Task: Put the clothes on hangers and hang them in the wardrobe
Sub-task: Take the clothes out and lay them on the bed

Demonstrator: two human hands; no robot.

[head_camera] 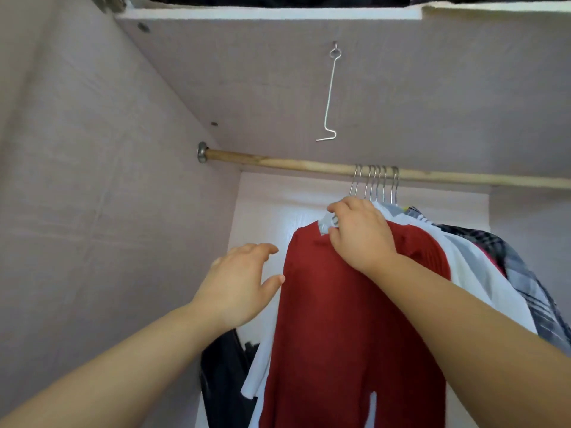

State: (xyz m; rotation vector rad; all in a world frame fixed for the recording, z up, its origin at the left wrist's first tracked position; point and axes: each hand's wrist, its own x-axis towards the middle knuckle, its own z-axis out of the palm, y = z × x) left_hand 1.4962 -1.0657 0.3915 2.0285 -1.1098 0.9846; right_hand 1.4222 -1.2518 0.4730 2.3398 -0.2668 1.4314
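Below wardrobe rod [293, 164], right hand [361, 239] gripping hanger [326, 223]

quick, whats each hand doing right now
left hand: open, holding nothing, beside the red sweater
right hand: gripping the hanger at the sweater's neck

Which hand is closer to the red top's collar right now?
Right. The right hand grips the red top at its collar, fingers curled over it. The left hand is open, lower and to the left, beside the top's shoulder edge.
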